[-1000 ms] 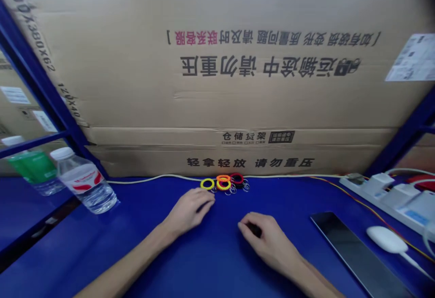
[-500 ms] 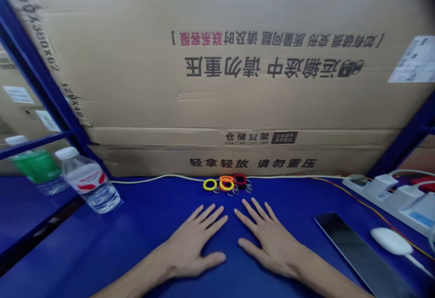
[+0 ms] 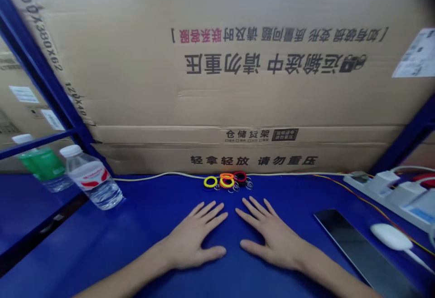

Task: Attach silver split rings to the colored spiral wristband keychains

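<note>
Coiled plastic key rings lie bunched on the blue counter. The left hand and right hand rest flat just below them, empty and spread wide.

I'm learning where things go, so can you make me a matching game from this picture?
Things:
1. clear water bottle
2. white mouse
3. left hand
4. yellow coil

Places:
A. palm down on the blue desk
B. beside the dark panel
C. next to the orange-and-yellow coil
D. at the desk's left side

Pairs: 1D, 2B, 3A, 4C
</note>
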`<control>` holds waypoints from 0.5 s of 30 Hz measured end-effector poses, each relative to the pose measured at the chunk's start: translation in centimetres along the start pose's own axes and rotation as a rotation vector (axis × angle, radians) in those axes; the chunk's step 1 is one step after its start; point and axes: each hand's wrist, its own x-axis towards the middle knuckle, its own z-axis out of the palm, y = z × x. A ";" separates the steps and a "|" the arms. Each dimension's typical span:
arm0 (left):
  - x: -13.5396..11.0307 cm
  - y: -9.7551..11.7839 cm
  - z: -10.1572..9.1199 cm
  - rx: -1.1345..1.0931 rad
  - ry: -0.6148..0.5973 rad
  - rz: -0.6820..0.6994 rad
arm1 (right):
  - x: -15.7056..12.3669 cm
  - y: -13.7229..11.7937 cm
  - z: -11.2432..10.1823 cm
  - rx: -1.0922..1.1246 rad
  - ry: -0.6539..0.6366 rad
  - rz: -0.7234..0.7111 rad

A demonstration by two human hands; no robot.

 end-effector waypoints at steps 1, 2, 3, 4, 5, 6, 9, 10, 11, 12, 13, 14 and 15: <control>0.0 0.0 0.0 0.000 0.000 -0.001 | 0.0 0.0 -0.1 0.002 0.001 -0.003; 0.0 0.0 0.0 0.001 -0.003 -0.003 | 0.0 0.0 -0.1 0.003 -0.001 -0.007; 0.0 -0.1 0.0 0.003 -0.007 -0.007 | 0.0 0.0 -0.1 0.005 -0.004 -0.011; 0.0 -0.1 0.0 0.005 -0.010 -0.008 | 0.0 0.0 -0.1 0.006 -0.006 -0.013; 0.0 -0.1 0.0 0.006 -0.011 -0.008 | 0.0 0.0 -0.1 0.008 -0.008 -0.012; 0.0 -0.1 0.0 0.005 -0.011 -0.007 | 0.0 0.1 -0.1 0.009 -0.008 -0.010; 0.0 -0.2 0.0 0.001 -0.003 -0.001 | 0.1 0.2 -0.1 0.014 -0.001 -0.005; 0.0 -0.2 0.0 -0.001 -0.002 -0.001 | 0.1 0.2 0.0 0.017 -0.001 -0.006; 0.0 -0.2 0.0 -0.003 -0.001 -0.003 | 0.1 0.2 0.0 0.020 -0.002 -0.008; 0.0 -0.3 0.0 -0.005 0.000 -0.002 | 0.1 0.2 0.0 0.023 -0.003 -0.010; 0.0 -0.3 0.0 -0.009 0.001 0.000 | 0.1 0.2 0.0 0.026 -0.004 -0.011; 0.0 -0.3 0.0 -0.013 0.004 0.003 | 0.1 0.2 0.0 0.028 -0.004 -0.011; 0.0 -0.3 0.0 -0.016 0.008 0.004 | 0.1 0.2 0.0 0.028 -0.002 -0.010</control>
